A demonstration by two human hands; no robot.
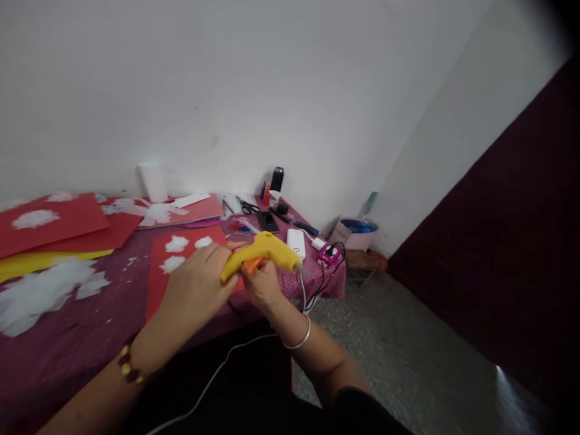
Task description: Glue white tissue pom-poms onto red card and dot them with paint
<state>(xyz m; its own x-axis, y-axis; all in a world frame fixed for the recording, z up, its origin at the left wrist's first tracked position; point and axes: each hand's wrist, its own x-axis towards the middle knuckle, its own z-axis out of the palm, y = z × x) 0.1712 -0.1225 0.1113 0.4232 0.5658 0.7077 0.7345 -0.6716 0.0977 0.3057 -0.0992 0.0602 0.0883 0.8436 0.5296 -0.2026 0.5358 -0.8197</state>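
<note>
A yellow glue gun (pixel 272 249) with an orange trigger is held above the table's front edge, its nozzle pointing right. My left hand (pixel 197 290) is closed around the handle end. Fingers of my right hand (pixel 263 286) are closed at the orange trigger, under the gun's body; some fingertips are hidden. Below and behind the hands lies a red sheet (pixel 158 289) with several white tissue puffs (pixel 176 243) on it. A white cord hangs below the gun.
The tablecloth (pixel 122 290) bears tissue pieces (pixel 45 293), red cards (pixel 81 226), scissors (pixel 248 206), a phone (pixel 267 222), a white power bank (pixel 296 243) and a purple power adapter (pixel 328 256) with cables. A black bottle (pixel 277 179) stands by the wall. A box (pixel 353 234) sits right.
</note>
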